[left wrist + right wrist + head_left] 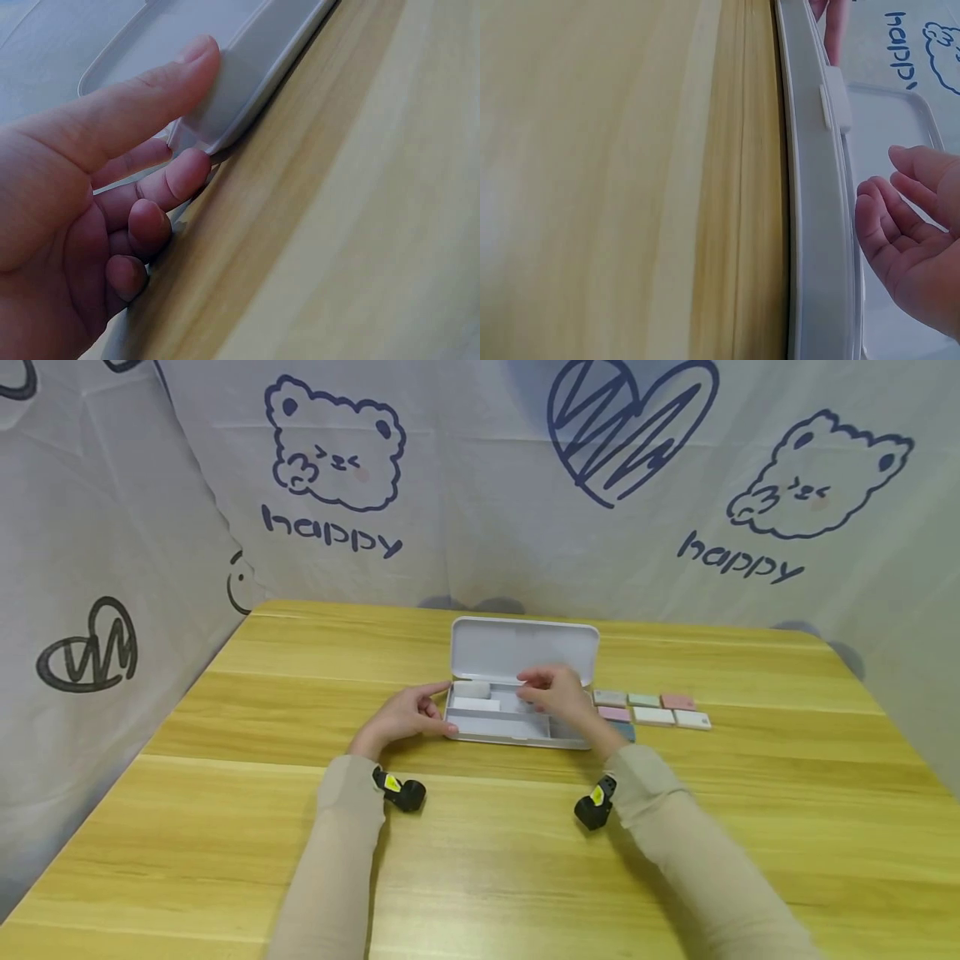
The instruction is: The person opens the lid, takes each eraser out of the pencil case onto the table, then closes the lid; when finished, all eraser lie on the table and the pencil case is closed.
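Note:
An open white pencil case (495, 725) lies on the table with its lid (525, 647) raised at the back. My left hand (405, 714) holds the case's left end, thumb at the front corner and index finger at the back one. In the left wrist view the thumb lies against the case wall, the other fingers bent beside the corner. Two white eraser-like blocks (471, 690) sit in the back left compartment. Over the case's right half hovers my right hand (558, 697), fingers loosely bent. In the right wrist view nothing shows between its thumb and fingers.
Several small coloured blocks, among them a pink one (678, 702), a white one (653, 717) and a blue one (622, 732), lie right of the case. A printed white curtain (480, 485) hangs behind the wooden table (480, 860).

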### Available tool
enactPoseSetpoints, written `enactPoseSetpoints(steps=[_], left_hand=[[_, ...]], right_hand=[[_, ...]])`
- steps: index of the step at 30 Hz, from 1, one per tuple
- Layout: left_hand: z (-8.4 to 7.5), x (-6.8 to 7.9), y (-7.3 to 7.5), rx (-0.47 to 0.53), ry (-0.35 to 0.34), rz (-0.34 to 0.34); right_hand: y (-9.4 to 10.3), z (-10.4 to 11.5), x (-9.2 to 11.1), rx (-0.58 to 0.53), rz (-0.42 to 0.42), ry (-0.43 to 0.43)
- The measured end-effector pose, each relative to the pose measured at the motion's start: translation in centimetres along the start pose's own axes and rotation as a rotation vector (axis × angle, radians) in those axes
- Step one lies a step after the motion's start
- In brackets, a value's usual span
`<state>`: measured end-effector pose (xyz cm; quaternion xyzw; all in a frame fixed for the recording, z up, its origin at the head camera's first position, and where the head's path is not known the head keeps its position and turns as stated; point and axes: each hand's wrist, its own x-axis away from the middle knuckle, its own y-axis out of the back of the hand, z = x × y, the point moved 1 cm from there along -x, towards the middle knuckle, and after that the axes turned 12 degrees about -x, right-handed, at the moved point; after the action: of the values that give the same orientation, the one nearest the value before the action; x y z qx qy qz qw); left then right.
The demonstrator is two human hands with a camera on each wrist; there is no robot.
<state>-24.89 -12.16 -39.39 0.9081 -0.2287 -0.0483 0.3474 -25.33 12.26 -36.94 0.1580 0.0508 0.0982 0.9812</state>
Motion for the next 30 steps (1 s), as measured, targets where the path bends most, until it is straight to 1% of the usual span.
enactPoseSetpoints(steps=[6, 13, 16, 17, 19, 22, 24, 26, 29, 30], left_hand=[[0.3, -0.1, -0.1, 0.006, 0.004, -0.004], [0.3, -0.2, 0.0, -0.005, 0.011, -0.003], [0.3, -0.2, 0.0, 0.003, 0.006, 0.002], [0.2, -0.1, 0.0, 0.001, 0.011, 0.005], [-0.8, 0.4, 0.2, -0.002, 0.01, 0.008], [-1.0, 0.6, 0.3, -0.016, 0.014, 0.007], [-1.6, 0.9, 0.5, -0.012, 0.009, 0.007], [-1.6, 1.0, 0.5, -0.004, 0.009, 0.008], [-3.0, 1.8, 0.9, 0.005, 0.015, 0.016], [-3.1, 2.0, 1.0, 0.002, 0.018, 0.016]], right_hand=[[-1.3, -0.1, -0.9, -0.037, 0.029, 0.018], [-2.5, 0.0, -1.7, -0.044, 0.05, -0.026], [-2.9, 0.1, -1.9, -0.041, 0.056, -0.029], [-3.0, 0.1, -1.9, -0.039, 0.056, -0.033], [-3.1, 0.0, -2.1, -0.038, 0.056, -0.043], [-3.4, -0.2, -2.3, -0.021, 0.053, -0.043], [-3.6, -0.2, -2.3, -0.008, 0.052, -0.041], [-3.7, -0.3, -2.4, 0.009, 0.051, -0.032], [-3.8, -0.3, -2.4, 0.021, 0.052, -0.035], [-3.9, -0.3, -2.4, 0.024, 0.053, -0.038]])
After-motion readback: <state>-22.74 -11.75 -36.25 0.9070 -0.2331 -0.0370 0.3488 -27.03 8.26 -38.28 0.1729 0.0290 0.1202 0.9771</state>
